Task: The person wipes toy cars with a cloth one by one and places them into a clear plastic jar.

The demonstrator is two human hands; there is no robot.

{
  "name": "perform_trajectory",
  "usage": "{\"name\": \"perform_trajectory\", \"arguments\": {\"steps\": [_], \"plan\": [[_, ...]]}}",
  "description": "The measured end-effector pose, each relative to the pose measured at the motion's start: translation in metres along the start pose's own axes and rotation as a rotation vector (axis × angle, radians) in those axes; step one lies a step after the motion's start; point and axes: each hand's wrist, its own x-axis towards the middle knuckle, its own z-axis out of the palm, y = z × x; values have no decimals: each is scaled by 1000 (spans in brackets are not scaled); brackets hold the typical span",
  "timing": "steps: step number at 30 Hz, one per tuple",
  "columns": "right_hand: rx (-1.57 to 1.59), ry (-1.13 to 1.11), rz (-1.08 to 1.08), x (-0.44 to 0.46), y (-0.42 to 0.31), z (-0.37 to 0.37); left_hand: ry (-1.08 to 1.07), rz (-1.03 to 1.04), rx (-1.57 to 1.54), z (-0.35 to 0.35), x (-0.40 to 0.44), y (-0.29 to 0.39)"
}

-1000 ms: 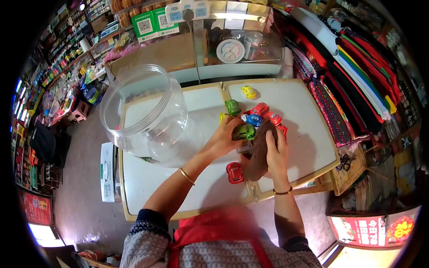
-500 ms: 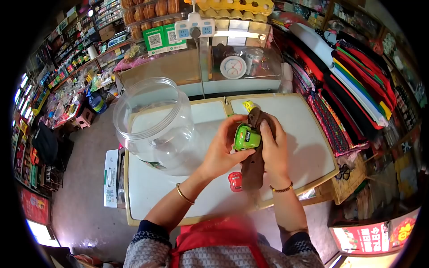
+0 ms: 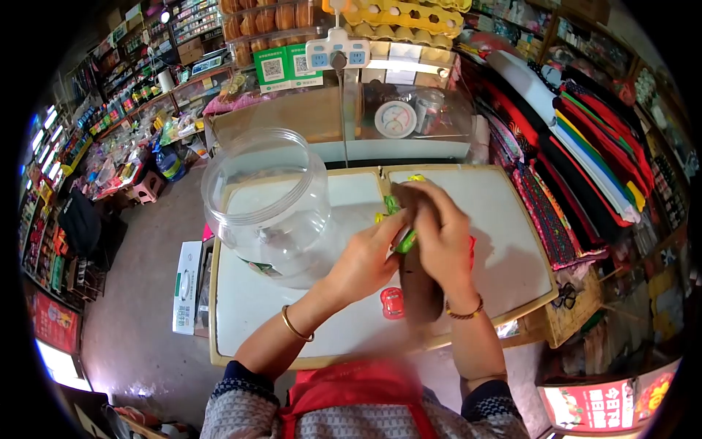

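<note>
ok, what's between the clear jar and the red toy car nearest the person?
Head view: the left hand and wrist cross between the clear jar and red toy car, above the white tabletop. No other item visible there.

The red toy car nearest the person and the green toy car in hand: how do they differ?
The red toy car rests on the white tabletop; the green toy car is held up in the left hand, against a brown cloth. The red car shows almost whole, while fingers and cloth hide much of the green car. Both are toy cars.
</note>
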Motion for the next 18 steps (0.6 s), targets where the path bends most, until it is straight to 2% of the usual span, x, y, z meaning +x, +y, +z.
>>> {"name": "perform_trajectory", "arguments": {"steps": [1, 2, 4, 5, 6, 7, 8, 10, 11, 12, 14, 15, 16, 17, 18], "plan": [[316, -15, 87, 5, 1, -4, 27, 49, -103, -6, 0, 9], [360, 52, 286, 6, 0, -8, 56, 98, -207, -10, -1, 14], [428, 81, 125, -1, 0, 2, 111, 105, -259, -7, -2, 13], [429, 68, 118, -5, -3, 8, 180, 107, -289, -6, -3, 11], [578, 139, 206, -8, -8, 15, 246, 111, -317, -5, -3, 9], [728, 213, 297, -8, -11, 19, 289, 238, -289, -7, 3, 5], [734, 204, 295, -7, -12, 21, 295, 237, -281, -10, 5, 4], [912, 158, 384, -6, -13, 24, 338, 215, 62, -20, 4, 9], [769, 102, 275, -1, 0, 23, 342, 210, 70, -25, 2, 12], [773, 91, 269, 2, -2, 24, 352, 226, 118, -32, 0, 15], [389, 115, -59, 6, -9, 27, 375, 238, 173, -46, -3, 16], [385, 125, -114, 8, -6, 34, 289, 114, 35, -55, -5, 15], [394, 111, -114, 11, -7, 39, 206, -14, -104, -62, -8, 13], [420, 87, -48, 14, -9, 45, 314, 72, -94, -64, -7, 13], [447, 62, 15, 20, -11, 52, 330, 66, -81, -70, -10, 12]]}}
